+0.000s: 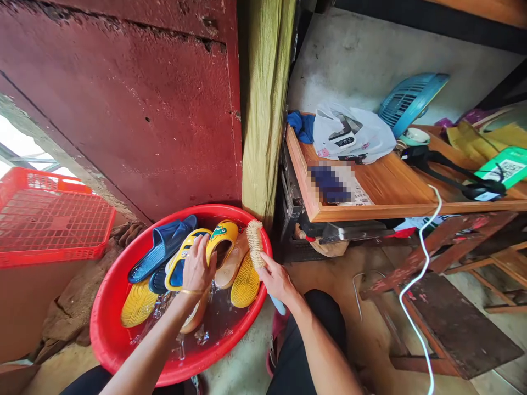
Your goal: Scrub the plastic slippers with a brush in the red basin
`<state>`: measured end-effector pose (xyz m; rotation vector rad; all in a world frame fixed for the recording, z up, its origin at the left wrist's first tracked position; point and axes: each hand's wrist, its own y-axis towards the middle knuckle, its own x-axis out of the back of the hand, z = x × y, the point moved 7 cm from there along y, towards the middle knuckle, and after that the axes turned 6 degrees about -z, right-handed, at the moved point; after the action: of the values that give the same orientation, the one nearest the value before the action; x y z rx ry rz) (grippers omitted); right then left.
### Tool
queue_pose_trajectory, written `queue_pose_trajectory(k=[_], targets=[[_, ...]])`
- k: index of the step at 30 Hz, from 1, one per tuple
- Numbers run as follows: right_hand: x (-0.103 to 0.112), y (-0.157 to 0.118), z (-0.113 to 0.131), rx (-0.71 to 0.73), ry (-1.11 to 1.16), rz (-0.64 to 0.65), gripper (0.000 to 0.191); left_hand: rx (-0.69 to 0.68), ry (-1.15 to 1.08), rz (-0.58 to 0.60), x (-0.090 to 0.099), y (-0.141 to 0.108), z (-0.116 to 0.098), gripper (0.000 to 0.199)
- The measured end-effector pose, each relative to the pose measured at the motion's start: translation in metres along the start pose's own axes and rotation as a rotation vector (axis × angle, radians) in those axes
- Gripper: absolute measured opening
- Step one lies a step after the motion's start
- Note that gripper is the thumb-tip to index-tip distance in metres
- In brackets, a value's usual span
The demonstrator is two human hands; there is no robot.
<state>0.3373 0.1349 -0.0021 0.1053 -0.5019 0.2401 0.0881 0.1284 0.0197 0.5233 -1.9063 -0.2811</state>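
Observation:
My left hand (200, 267), with a band at the wrist, is closed on a yellow and blue slipper (174, 274) in the red basin (102, 329). A yellow slipper with a green cartoon figure (223, 235) touches its fingers. At the basin's right rim, my right hand (276, 278) grips a scrub brush (255, 241) with pale bristles upright and a light blue handle below. Around my left hand, in shallow dark water, lie a blue slipper (158, 255), a beige slipper (230, 266) and two yellow soles, one on the left (139, 304) and one on the right (246, 282).
Behind the basin stand a red door (164, 120) and a yellowish curtain (265, 109). A red plastic crate (53, 219) is at the left. On the right, a wooden table (395, 181) bears a plastic bag (354, 131) and a blue fan (411, 101); a white cable (415, 274) hangs down.

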Motion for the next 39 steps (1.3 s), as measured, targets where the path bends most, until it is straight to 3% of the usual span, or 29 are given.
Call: queue_pose_trajectory(k=[1, 2, 4, 6, 10, 14, 17, 21, 26, 32, 35, 39], targets=[[0.001, 0.000, 0.001, 0.008, 0.008, 0.004, 0.055, -0.076, -0.024, 0.019, -0.004, -0.020, -0.008, 0.057], [0.002, 0.001, 0.002, 0.015, 0.014, 0.010, 0.055, -0.177, -0.048, 0.116, -0.014, -0.042, -0.018, 0.054], [0.002, 0.001, 0.004, 0.023, 0.015, 0.020, 0.054, -0.349, -0.053, 0.401, -0.041, -0.089, -0.036, 0.053], [0.000, 0.002, 0.005, 0.021, 0.005, 0.023, 0.055, -0.376, 0.007, 0.559, -0.065, -0.121, -0.042, 0.059], [-0.003, 0.001, 0.005, 0.024, -0.025, 0.020, 0.055, -0.373, 0.157, 0.528, -0.098, -0.131, -0.047, 0.065], [-0.003, 0.000, 0.001, 0.013, -0.055, 0.024, 0.055, -0.357, 0.163, 0.451, -0.111, -0.120, -0.042, 0.059], [-0.004, 0.001, -0.001, 0.024, -0.042, 0.021, 0.054, -0.395, 0.054, 0.393, -0.099, -0.118, -0.035, 0.054], [-0.008, 0.003, -0.005, 0.019, -0.022, -0.007, 0.053, -0.350, -0.222, 0.316, -0.062, -0.108, -0.021, 0.048], [-0.012, 0.001, -0.007, 0.005, -0.055, -0.024, 0.052, 0.040, -0.500, 0.309, -0.025, -0.086, 0.009, 0.056], [-0.015, -0.019, 0.003, 0.118, -0.119, -0.042, 0.051, 0.440, -0.845, 0.285, 0.018, -0.090, 0.038, 0.079], [-0.033, -0.039, 0.016, 0.199, -0.127, -0.005, 0.051, 0.533, -0.923, 0.222, 0.041, -0.094, 0.058, 0.081], [-0.082, -0.068, 0.054, 0.280, -0.169, 0.098, 0.054, 0.591, -0.909, 0.090, 0.057, -0.105, 0.091, 0.083]])
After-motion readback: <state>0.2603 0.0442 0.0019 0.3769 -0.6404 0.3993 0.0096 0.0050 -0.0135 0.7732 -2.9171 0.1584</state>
